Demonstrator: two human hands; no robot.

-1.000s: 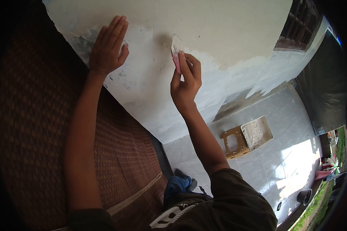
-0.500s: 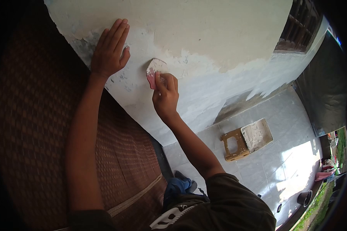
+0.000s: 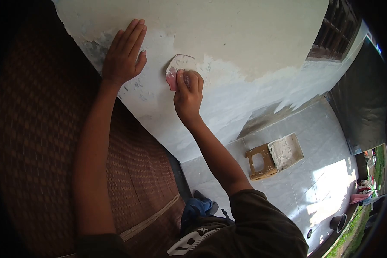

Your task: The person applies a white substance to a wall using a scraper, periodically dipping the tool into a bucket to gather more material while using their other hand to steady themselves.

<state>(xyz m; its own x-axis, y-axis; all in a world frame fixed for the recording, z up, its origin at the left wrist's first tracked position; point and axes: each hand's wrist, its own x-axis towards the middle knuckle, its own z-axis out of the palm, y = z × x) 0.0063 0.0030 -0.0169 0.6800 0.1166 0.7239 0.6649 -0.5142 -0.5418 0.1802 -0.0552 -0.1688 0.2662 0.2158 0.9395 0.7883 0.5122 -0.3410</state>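
Flat against the wall [image 3: 228, 47], near its left edge, rests my left hand [image 3: 125, 52], fingers stretched out and holding nothing. To its right, my right hand [image 3: 188, 95] grips a pinkish-red putty scraper [image 3: 173, 78] smeared with white putty. The scraper's broad edge points up and lies at the wall surface. Around both hands the wall is patchy, with white filler over cream paint and grey, flaking spots by the left hand. My fingers cover part of the scraper.
A tray of white putty [image 3: 285, 151] sits by a brown plastic stool [image 3: 261, 162] on the tiled floor [image 3: 284, 189]. Brown woven matting [image 3: 133, 180] hangs along the left. A dark window grille [image 3: 334, 32] is at upper right, and a dark bucket [image 3: 338, 222] at lower right.
My right hand has moved the scraper a short way up and slightly right along the wall. My left hand stays in nearly the same place.
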